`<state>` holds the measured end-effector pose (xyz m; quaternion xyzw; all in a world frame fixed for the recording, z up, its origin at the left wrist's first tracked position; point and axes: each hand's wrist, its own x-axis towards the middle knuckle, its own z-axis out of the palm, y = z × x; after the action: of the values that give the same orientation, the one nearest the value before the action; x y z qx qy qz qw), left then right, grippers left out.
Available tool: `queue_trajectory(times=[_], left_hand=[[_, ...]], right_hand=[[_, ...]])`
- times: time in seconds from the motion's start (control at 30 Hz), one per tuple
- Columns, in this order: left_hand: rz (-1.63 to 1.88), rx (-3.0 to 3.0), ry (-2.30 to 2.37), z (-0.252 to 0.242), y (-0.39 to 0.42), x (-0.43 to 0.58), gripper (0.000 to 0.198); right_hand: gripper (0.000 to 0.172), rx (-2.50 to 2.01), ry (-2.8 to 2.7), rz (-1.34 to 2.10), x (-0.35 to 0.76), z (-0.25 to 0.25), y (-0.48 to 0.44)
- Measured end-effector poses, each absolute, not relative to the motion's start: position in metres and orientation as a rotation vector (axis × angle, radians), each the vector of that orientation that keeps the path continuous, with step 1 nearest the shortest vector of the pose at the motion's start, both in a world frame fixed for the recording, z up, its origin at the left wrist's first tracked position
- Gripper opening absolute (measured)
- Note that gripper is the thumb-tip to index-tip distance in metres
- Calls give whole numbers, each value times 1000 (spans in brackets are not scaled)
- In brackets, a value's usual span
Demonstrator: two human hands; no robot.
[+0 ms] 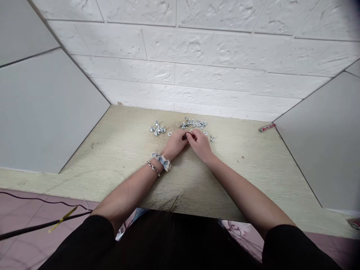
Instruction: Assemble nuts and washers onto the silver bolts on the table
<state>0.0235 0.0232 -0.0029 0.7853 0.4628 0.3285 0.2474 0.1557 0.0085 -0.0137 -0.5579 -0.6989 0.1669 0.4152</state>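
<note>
My left hand (176, 142) and my right hand (200, 144) meet over the middle of the board, fingertips pinched together. Whatever small piece they hold is mostly covered by the fingers. Just beyond the fingertips lies a loose pile of silver bolts (184, 125), with nuts and washers (198, 124) on its right side. A group of several bolts with washers on them (157, 129) stands to the left of my left hand. One flat washer (169, 134) lies beside that hand. Near my right hand are another washer (205, 133) and a single bolt (212, 138).
A pale wooden board (118, 138) forms the work surface, closed off by a white brick-patterned wall (194, 47) behind and grey panels (56, 112) at the sides. A red tool with a silvery end (266, 127) lies at the right panel. Brown crumbs are scattered near the hardware.
</note>
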Motion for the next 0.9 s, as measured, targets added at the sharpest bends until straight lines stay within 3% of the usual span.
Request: queue_trajectory(times=[0.23,0.3,0.4,0.5,0.6,0.9], left_hand=[[866,2135,1312,-2,24,24,18],[869,2112,1302,0,24,24,20],[873,2073,1293,1,23,24,25],[882,2058,1306,0,23,24,27],[888,2057,1332,-1,24,23,24],[854,2035,1385,0,23,23,23]], right_hand=[[41,-1377,-1770,395,156,-15,9],[32,-1370,-1709,386,156,-14,8],[5,-1313,-1639,437,155,-15,9],[29,-1195,-1699,460,156,-19,11],[39,-1137,-1759,460,156,-21,12],[24,-1204,-1727,490,155,-23,13]])
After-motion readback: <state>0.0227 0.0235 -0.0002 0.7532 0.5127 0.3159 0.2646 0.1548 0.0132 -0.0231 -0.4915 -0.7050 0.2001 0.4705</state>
